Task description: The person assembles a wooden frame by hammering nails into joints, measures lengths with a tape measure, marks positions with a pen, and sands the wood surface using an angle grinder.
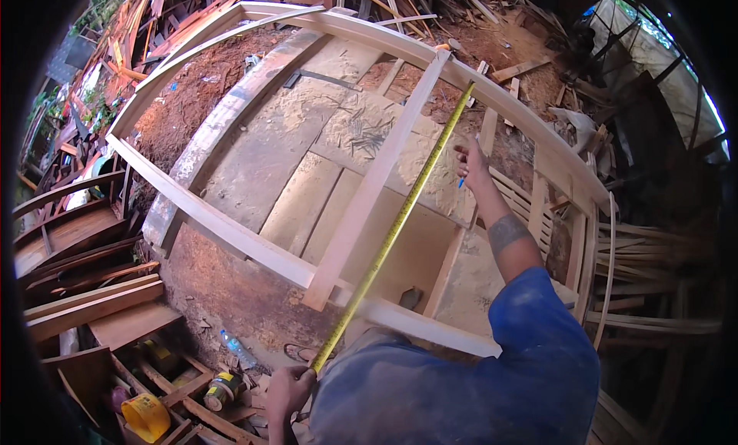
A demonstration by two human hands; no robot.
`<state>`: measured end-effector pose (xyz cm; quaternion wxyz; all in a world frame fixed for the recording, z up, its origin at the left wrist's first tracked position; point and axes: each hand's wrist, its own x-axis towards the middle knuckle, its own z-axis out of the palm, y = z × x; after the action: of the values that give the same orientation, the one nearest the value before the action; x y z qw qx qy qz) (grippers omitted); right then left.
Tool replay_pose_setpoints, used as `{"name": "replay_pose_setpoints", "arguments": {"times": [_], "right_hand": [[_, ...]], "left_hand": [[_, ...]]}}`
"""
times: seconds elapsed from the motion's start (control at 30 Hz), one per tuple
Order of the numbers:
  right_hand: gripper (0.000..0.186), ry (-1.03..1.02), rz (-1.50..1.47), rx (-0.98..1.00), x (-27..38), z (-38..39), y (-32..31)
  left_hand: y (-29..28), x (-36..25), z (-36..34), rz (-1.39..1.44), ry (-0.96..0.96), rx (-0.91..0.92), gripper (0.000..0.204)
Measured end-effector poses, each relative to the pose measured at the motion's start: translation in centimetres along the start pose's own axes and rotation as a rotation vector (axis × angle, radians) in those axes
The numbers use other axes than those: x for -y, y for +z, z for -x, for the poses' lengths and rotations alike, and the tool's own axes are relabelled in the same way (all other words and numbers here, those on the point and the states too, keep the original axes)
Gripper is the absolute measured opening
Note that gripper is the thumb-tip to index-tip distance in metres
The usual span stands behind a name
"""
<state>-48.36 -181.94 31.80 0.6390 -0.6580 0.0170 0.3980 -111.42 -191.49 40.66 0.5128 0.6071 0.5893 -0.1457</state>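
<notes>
A yellow tape measure (407, 218) stretches across a pale wooden frame (223, 220), from the near side to the far rail. Its near end is in my left hand (289, 393), fingers closed around it; the case is hidden. My right hand (474, 164) hovers to the right of the tape, over the frame's right half. Its fingers are closed on a thin pen (461, 183), whose blue end pokes out below them. Left of the tape, a loose-looking plank (382, 176) lies across the frame from near rail to far rail.
Sawdust-covered boards (304, 203) lie beneath the frame. A plastic bottle (237, 348), a yellow container (146, 417) and a tin (223, 390) are at the lower left. Scrap wood (134, 38) piles up at the back left; slatted wood (526, 207) stands at right.
</notes>
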Motion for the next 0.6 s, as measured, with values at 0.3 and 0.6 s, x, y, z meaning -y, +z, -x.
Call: {"name": "replay_pose_setpoints", "arguments": {"times": [0.3, 0.6], "right_hand": [[0.031, -0.334, 0.520, -0.088, 0.3, -12.5, 6.6], [0.024, -0.367, 0.506, -0.103, 1.7, -16.7, 9.7]], "left_hand": [[0.6, -6.7, -1.8, -0.026, -0.082, -0.084, 0.036], [0.7, -8.7, -4.7, 0.002, -0.048, -0.074, 0.038]]}}
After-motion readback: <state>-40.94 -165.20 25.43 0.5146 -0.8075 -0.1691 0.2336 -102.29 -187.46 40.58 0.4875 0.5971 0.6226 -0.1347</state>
